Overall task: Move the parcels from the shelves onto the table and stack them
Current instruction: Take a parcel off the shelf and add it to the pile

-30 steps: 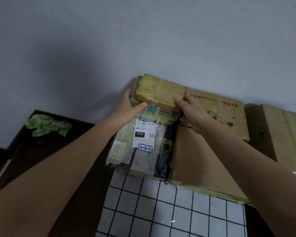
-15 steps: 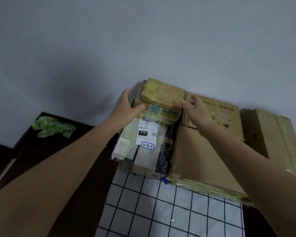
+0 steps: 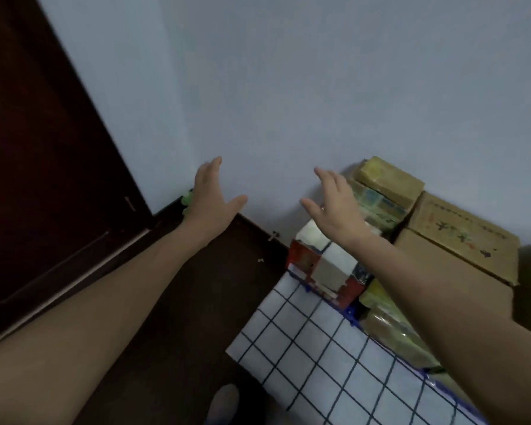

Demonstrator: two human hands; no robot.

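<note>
Both hands are raised in front of the pale wall [image 3: 288,87] at the centre of the frame. The left hand [image 3: 210,191] and the right hand [image 3: 334,207] each have straight, spread fingers and hold nothing. The parcels are stacked at centre right against the wall. A small taped parcel [image 3: 390,182] lies on top, and a red-and-white parcel [image 3: 322,265] lies lower, at the far edge of the checked table [image 3: 319,357]. The right hand overlaps the left side of this stack (contact cannot be confirmed from this view). A large cardboard box [image 3: 460,234] stands just beside the stack at right, touching it. The near-left edge of the table runs diagonally from the red-and-white parcel down toward the bottom centre. To its left, a strip of dark floor [image 3: 181,302] lies open between the table and the dark door [image 3: 37,148], which fills the upper left. A small green item [image 3: 187,199] sits at the foot of the wall, partly hidden behind the left wrist. A shoe [image 3: 224,400] shows at bottom centre, near the table corner.
</note>
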